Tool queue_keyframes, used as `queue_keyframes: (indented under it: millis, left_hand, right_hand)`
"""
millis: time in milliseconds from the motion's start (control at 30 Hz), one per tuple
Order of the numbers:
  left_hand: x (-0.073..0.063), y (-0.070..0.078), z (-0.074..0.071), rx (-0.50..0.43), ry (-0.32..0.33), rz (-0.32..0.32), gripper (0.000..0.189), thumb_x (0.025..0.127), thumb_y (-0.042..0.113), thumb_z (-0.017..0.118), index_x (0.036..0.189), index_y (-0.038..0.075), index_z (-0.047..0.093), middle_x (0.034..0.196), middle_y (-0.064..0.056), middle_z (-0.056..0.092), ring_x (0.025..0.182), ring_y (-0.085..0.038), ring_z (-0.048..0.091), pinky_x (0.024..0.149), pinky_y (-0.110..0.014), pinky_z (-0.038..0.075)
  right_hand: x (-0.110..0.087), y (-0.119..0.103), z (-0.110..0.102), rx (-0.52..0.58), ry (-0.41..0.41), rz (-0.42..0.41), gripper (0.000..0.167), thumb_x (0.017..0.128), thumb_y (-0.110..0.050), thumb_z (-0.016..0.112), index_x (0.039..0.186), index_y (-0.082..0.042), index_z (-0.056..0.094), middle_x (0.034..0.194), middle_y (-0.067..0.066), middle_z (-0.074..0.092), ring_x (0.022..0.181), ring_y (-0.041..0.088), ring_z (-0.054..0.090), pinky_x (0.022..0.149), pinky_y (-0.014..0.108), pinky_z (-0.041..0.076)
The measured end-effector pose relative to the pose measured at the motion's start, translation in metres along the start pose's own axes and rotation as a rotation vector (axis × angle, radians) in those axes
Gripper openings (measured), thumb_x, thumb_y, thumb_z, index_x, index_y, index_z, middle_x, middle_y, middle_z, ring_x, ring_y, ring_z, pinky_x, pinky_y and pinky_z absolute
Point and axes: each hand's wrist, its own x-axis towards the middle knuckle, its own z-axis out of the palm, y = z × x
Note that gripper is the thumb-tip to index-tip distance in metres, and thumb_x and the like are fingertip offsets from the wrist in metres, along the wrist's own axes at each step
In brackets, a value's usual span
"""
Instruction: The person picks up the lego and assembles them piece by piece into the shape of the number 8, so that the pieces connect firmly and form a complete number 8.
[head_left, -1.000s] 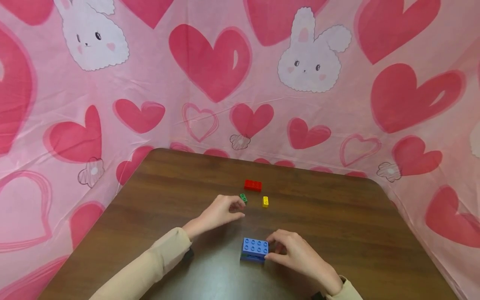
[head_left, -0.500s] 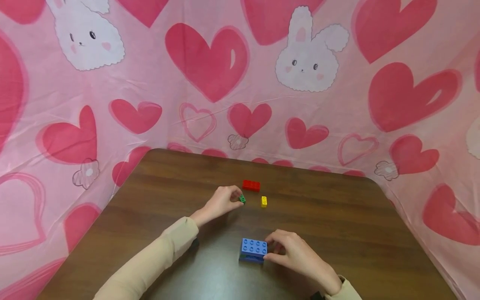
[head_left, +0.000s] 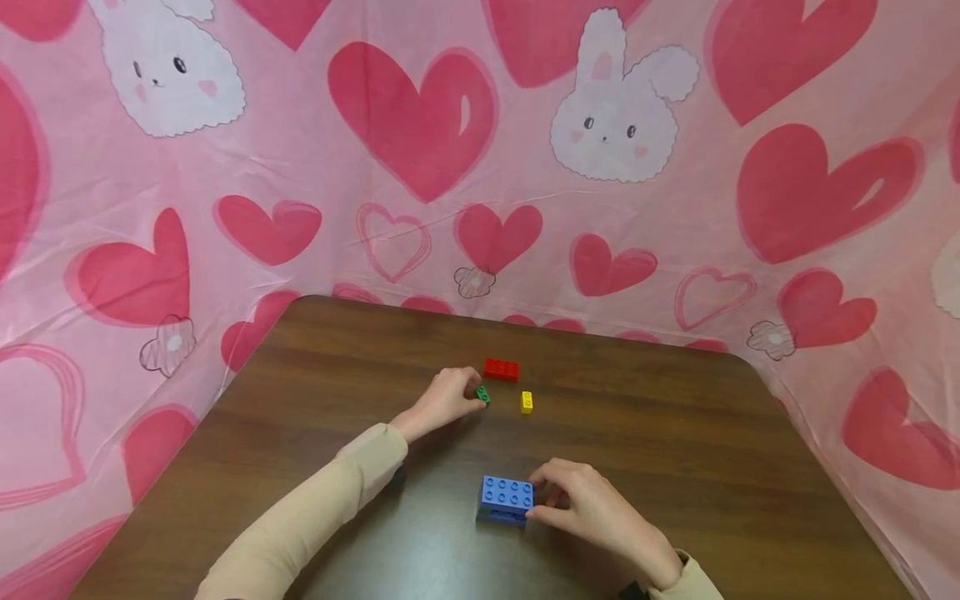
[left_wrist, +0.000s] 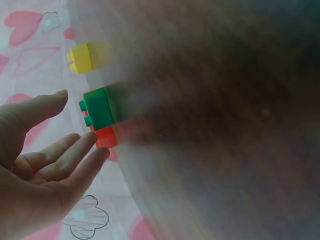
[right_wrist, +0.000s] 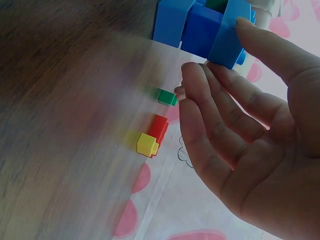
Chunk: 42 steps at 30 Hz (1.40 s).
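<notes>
Loose bricks, three: one red brick (head_left: pixel 501 370), one green brick (head_left: pixel 483 396), one yellow brick (head_left: pixel 527 402). Stack (head_left: pixel 506 504): one, with three blue bricks (right_wrist: pixel 202 30) and one inner green brick (right_wrist: pixel 216 5) visible; eight studs (head_left: pixel 502 497) on top. Hands, two: one left hand (head_left: pixel 444 398), one right hand (head_left: pixel 596 504). Table (head_left: pixel 675 433): one.

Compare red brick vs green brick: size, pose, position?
Size: the red brick is longer and wider, with more studs than the green brick.
Pose: in the head view, red lies roughly crosswise; green points more away from the person.
Position: green is right at the left hand; red lies beyond green.
Shared: both sit studs up on the table.
</notes>
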Motion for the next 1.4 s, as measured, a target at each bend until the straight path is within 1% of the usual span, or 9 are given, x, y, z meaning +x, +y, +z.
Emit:
queue_keyframes:
  millis: [133, 233, 367, 433, 700, 800, 933, 1133, 1400]
  left_hand:
    - [0.003, 0.001, 0.002, 0.058, 0.017, -0.004, 0.031, 0.084, 0.014, 0.079, 0.109, 0.000, 0.068, 0.103, -0.014, 0.073, 0.092, -0.024, 0.064, 0.089, -0.040, 0.056]
    - [0.004, 0.002, 0.003, 0.088, 0.013, -0.022, 0.032, 0.084, 0.015, 0.079, 0.109, 0.001, 0.067, 0.103, -0.013, 0.073, 0.090, -0.022, 0.062, 0.089, -0.039, 0.056]
    - [0.005, 0.002, 0.005, 0.088, -0.009, -0.042, 0.034, 0.084, 0.015, 0.079, 0.112, 0.000, 0.066, 0.106, -0.014, 0.072, 0.089, -0.022, 0.062, 0.089, -0.039, 0.057]
    - [0.005, 0.002, 0.005, 0.086, -0.015, -0.040, 0.034, 0.084, 0.015, 0.079, 0.111, -0.001, 0.066, 0.105, -0.015, 0.072, 0.087, -0.022, 0.061, 0.088, -0.039, 0.057]
    - [0.008, 0.002, 0.009, 0.111, -0.022, -0.032, 0.035, 0.083, 0.017, 0.080, 0.108, -0.002, 0.066, 0.092, -0.011, 0.069, 0.077, -0.018, 0.056, 0.075, -0.032, 0.055]
    - [0.009, 0.002, 0.010, 0.120, -0.025, -0.040, 0.035, 0.083, 0.017, 0.080, 0.108, -0.002, 0.066, 0.091, -0.011, 0.069, 0.076, -0.017, 0.056, 0.074, -0.031, 0.056]
    - [0.009, 0.004, 0.011, 0.127, -0.024, -0.053, 0.035, 0.083, 0.017, 0.080, 0.109, -0.002, 0.067, 0.093, -0.012, 0.070, 0.077, -0.018, 0.057, 0.077, -0.033, 0.057]
    - [0.009, 0.007, 0.009, 0.148, -0.022, -0.048, 0.032, 0.083, 0.015, 0.079, 0.107, -0.002, 0.068, 0.091, -0.012, 0.071, 0.076, -0.019, 0.057, 0.077, -0.034, 0.057]
    - [0.009, 0.008, 0.009, 0.176, -0.021, -0.038, 0.027, 0.083, 0.015, 0.079, 0.103, -0.001, 0.069, 0.085, -0.010, 0.069, 0.072, -0.017, 0.055, 0.069, -0.028, 0.053]
  right_hand:
    - [-0.001, 0.000, 0.000, 0.000, 0.005, -0.006, 0.031, 0.084, -0.035, 0.078, 0.107, -0.015, 0.070, 0.098, -0.003, 0.070, 0.074, -0.006, 0.058, 0.067, 0.019, 0.054]
    - [-0.001, 0.000, 0.000, -0.001, 0.008, -0.013, 0.031, 0.085, -0.035, 0.077, 0.107, -0.015, 0.070, 0.098, -0.002, 0.070, 0.075, -0.006, 0.059, 0.067, 0.020, 0.054]
    - [-0.001, 0.000, 0.000, 0.005, 0.002, -0.014, 0.031, 0.085, -0.035, 0.077, 0.107, -0.015, 0.069, 0.098, -0.001, 0.071, 0.076, -0.005, 0.059, 0.068, 0.020, 0.055]
    - [0.000, 0.000, -0.001, 0.010, -0.004, -0.009, 0.031, 0.085, -0.035, 0.077, 0.108, -0.015, 0.069, 0.098, 0.000, 0.071, 0.076, -0.006, 0.059, 0.068, 0.020, 0.055]
    - [-0.001, -0.001, 0.000, 0.002, 0.001, -0.023, 0.030, 0.085, -0.033, 0.078, 0.107, -0.014, 0.069, 0.097, 0.001, 0.071, 0.075, -0.006, 0.058, 0.066, 0.020, 0.055]
    - [-0.001, 0.000, 0.000, 0.000, 0.005, -0.030, 0.030, 0.085, -0.033, 0.078, 0.106, -0.014, 0.069, 0.096, 0.000, 0.070, 0.074, -0.006, 0.058, 0.066, 0.020, 0.054]
    - [-0.001, 0.000, 0.000, 0.007, 0.000, -0.022, 0.030, 0.085, -0.033, 0.078, 0.107, -0.014, 0.070, 0.096, 0.000, 0.070, 0.074, -0.005, 0.058, 0.066, 0.020, 0.054]
    - [-0.001, 0.000, -0.001, 0.012, -0.009, -0.008, 0.031, 0.085, -0.034, 0.077, 0.107, -0.014, 0.070, 0.097, 0.001, 0.071, 0.074, -0.005, 0.058, 0.066, 0.020, 0.054]
    - [0.000, 0.000, -0.001, 0.019, -0.021, 0.004, 0.031, 0.085, -0.033, 0.078, 0.108, -0.014, 0.070, 0.097, 0.000, 0.071, 0.074, -0.005, 0.059, 0.067, 0.020, 0.055]
